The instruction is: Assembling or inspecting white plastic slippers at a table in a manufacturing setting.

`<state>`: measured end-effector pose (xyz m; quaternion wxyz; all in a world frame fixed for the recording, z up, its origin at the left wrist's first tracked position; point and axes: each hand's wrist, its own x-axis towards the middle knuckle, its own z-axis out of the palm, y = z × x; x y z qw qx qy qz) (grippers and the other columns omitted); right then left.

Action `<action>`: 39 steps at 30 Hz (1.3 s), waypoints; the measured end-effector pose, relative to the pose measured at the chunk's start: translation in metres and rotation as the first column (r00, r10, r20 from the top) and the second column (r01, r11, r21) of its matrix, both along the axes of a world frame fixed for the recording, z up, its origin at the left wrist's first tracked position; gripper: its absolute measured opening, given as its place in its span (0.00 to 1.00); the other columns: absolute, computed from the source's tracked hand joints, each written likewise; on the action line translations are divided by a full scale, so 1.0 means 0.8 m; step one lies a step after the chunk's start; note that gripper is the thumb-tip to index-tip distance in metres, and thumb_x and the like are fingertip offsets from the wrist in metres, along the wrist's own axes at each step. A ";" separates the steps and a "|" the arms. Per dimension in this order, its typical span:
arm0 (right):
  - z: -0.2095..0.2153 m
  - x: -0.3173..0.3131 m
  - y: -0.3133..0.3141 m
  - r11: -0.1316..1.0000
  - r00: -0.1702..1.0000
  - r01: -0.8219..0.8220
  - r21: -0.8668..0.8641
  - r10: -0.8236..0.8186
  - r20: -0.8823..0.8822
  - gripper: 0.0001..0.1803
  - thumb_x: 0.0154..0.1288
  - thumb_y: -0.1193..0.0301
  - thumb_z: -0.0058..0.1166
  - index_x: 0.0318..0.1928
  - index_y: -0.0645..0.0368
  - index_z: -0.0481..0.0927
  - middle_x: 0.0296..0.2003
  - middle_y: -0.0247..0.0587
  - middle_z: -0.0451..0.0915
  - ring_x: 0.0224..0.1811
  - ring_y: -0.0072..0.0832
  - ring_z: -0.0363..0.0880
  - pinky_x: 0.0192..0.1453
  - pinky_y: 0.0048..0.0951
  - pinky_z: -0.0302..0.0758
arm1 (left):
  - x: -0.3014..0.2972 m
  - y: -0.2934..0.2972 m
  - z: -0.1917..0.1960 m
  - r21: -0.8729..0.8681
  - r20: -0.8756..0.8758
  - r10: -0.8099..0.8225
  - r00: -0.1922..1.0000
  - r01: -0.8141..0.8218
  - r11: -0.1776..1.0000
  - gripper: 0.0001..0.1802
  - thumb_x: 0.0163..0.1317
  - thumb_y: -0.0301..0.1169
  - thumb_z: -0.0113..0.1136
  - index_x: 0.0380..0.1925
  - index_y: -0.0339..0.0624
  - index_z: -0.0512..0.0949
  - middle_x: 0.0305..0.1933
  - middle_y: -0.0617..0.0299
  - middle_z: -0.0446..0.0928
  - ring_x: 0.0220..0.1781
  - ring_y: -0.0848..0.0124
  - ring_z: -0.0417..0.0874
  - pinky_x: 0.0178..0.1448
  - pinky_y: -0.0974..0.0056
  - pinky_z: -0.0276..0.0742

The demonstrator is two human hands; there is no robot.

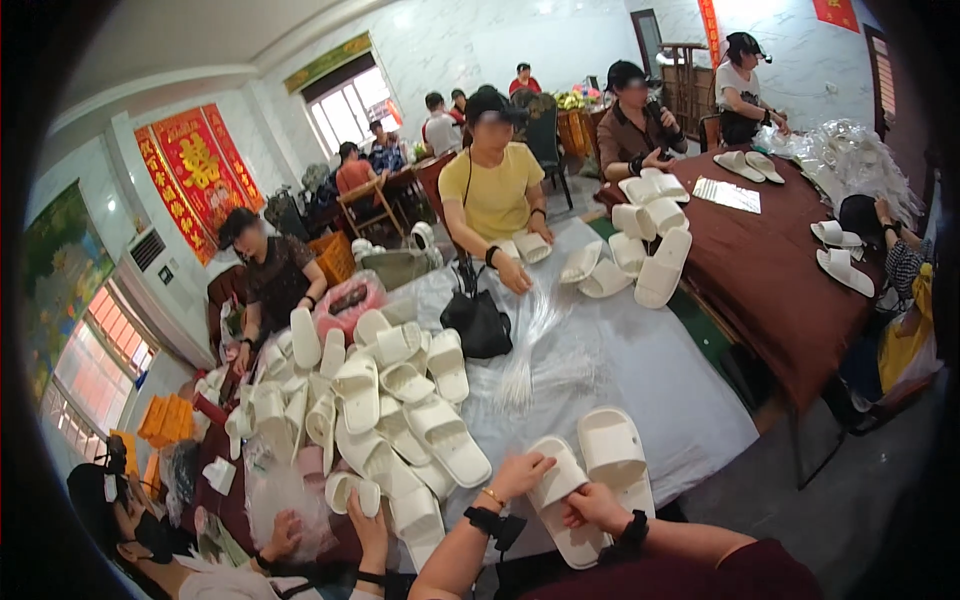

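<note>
White slipper (575,547), just left of another slipper (612,452), seems mid-strap-handling: my left hand (523,474) and right hand (603,507) pinch its strap (560,480), next needing steadiness.

- Slide-slipper heap (445,440): smooth, matt, moulded plastic.
- Slide slippers (565,485) right of the heap: the same matt plastic.
- Table sheet (655,370) right of the heap: smooth, faintly shiny, perhaps plastic film.
- Strands (530,350) right of the heap: glossy, see-through plastic.
- Black bag (478,322) beside the heap: matt, soft cloth.
- Pink bag (345,318) behind the heap: thin, glossy, crinkled plastic.
- Tablecloth (770,330) far right of the heap: smooth brown cloth.
</note>
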<state>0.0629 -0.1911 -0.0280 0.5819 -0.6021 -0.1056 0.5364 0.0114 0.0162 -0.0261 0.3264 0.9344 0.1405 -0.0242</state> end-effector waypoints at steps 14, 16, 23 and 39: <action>-0.015 -0.004 0.006 0.998 0.997 0.044 0.051 -0.041 -0.068 0.12 0.68 0.73 0.45 0.44 0.69 0.76 0.30 0.43 0.81 0.28 0.31 0.84 0.32 0.27 0.83 | 0.021 0.020 0.003 -0.185 -0.219 -0.100 0.971 0.059 0.981 0.33 0.62 0.60 0.50 0.38 0.38 0.82 0.31 0.53 0.82 0.32 0.63 0.82 0.37 0.60 0.77; -0.022 -0.004 0.008 0.997 0.997 0.044 0.065 -0.040 -0.063 0.13 0.67 0.73 0.44 0.44 0.70 0.76 0.31 0.44 0.81 0.27 0.31 0.83 0.30 0.28 0.81 | 0.024 0.024 0.001 -0.248 -0.241 -0.133 0.961 0.071 0.966 0.31 0.62 0.59 0.52 0.39 0.38 0.81 0.30 0.56 0.81 0.30 0.67 0.81 0.33 0.63 0.77; -0.025 -0.006 0.007 0.996 0.998 0.037 0.083 -0.033 -0.052 0.13 0.67 0.74 0.43 0.43 0.71 0.76 0.31 0.43 0.81 0.26 0.30 0.83 0.29 0.28 0.81 | 0.022 0.030 -0.013 -0.309 -0.189 -0.165 0.968 0.100 0.946 0.29 0.62 0.56 0.54 0.40 0.37 0.80 0.31 0.58 0.80 0.28 0.68 0.79 0.30 0.63 0.75; -0.013 -0.002 0.008 0.995 0.993 0.063 0.074 -0.055 -0.105 0.11 0.70 0.72 0.45 0.39 0.68 0.77 0.27 0.40 0.81 0.25 0.27 0.82 0.29 0.26 0.80 | 0.027 0.006 0.041 -0.240 -0.285 -0.184 0.941 0.115 0.964 0.32 0.62 0.59 0.52 0.33 0.35 0.79 0.30 0.58 0.77 0.32 0.69 0.75 0.37 0.62 0.71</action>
